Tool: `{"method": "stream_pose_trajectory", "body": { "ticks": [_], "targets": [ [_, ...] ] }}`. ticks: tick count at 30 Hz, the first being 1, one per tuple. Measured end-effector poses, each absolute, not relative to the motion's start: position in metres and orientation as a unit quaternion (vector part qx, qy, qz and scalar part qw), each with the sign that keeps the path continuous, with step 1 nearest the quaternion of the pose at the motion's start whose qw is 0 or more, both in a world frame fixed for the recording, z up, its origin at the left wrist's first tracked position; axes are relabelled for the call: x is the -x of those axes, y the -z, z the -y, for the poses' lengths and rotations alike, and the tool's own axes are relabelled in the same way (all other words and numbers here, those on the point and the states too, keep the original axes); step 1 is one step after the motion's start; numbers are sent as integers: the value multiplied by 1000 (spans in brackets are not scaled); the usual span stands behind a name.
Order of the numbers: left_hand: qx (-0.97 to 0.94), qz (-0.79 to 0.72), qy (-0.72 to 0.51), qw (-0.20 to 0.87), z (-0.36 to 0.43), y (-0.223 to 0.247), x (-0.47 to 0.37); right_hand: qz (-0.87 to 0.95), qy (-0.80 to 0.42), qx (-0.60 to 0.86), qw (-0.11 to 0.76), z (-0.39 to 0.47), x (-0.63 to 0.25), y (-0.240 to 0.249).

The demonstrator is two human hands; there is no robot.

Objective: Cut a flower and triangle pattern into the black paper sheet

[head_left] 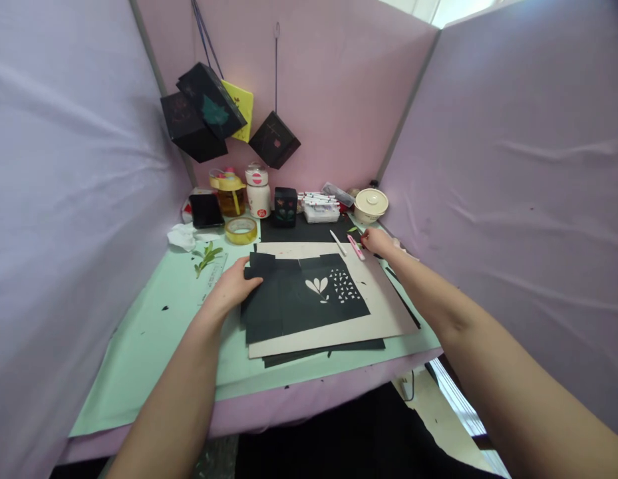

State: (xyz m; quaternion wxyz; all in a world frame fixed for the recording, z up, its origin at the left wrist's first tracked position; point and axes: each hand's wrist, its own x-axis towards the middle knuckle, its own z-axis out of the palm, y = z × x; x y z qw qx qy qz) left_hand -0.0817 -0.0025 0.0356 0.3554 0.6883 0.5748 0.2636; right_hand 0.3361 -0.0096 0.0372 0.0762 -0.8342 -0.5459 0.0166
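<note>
My left hand [237, 283] grips the left edge of a folded sheet of black cardstock [289, 299], thumb on top. White cut-out petals and many small cut-out shapes show on the sheet's right part. The cardstock lies on a pale board [388, 306], with more black paper [328, 350] under the board. Over at the board's far right corner, my right hand [377, 241] is closed, its fingertips around something small and reddish that I cannot make out. Just left of it lie a pink craft knife [356, 247] and a white pen [338, 243].
Along the back stand a yellow-lidded jug [231, 196], a white bottle [259, 199], a black decorated box [285, 207], a case of markers [322, 209] and a lidded bowl [371, 203]. Yellow tape [241, 231] and a leafy sprig [207, 258] lie left. Black boxes [275, 141] hang above.
</note>
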Motion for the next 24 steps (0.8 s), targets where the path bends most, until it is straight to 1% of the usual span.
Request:
{"method": "stream_pose_trajectory", "body": {
  "ticks": [4, 8, 16, 20, 24],
  "targets": [
    [-699, -601, -264, 285, -1, -27, 82, 534, -20, 828, 167, 25, -329, -21],
    [-712, -583, -290, 261, -3, -21, 82, 544, -41, 794, 268, 45, -313, -9],
    [-720, -458, -449, 265, 3, -34, 74, 525, -125, 707, 457, 69, -276, 8],
    [-697, -414, -516, 277, 3, -35, 74, 507, -203, 655, 522, 70, -267, 12],
    [-675, -404, -546, 288, -3, -29, 77, 474, -265, 616, 571, 74, -267, 12]
  ]
}}
